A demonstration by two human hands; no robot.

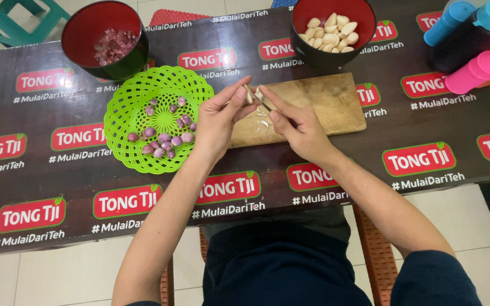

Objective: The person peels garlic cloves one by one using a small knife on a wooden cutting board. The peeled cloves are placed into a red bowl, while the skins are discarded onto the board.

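We see a garlic clove (249, 94) pinched between thumb and fingers of the left hand (222, 116), held up over the near-left part of the wooden cutting board (319, 102). The right hand (297, 126) is closed around a small knife (263, 101), blade tip against the clove; the handle is hidden in the fist, so we can't say much about it. Both hands are closed on what they hold, neither is spread.

The clove sits above the board rather than on it, probably so the peelings drop onto the wood: a few pale skin scraps (263, 122) lie right under the hands.

Just behind the board is a black bowl with a red inside (307, 42) holding peeled garlic cloves (332, 34), close to the right hand.

Left of the board, touching or nearly touching its edge, is a green plastic lattice basket (137, 96) with small purple shallots (163, 139) gathered on its near side, next to the left wrist. Behind it, a second red-lined black bowl (80, 54) holds chopped purple bits (113, 45), likely shallot skins or trimmings; too small to tell.

Far right corner: blue (449, 20) and pink (474, 72) capped bottles, well apart from the hands. Everything sits on a table covered by a dark printed cloth (58, 170).
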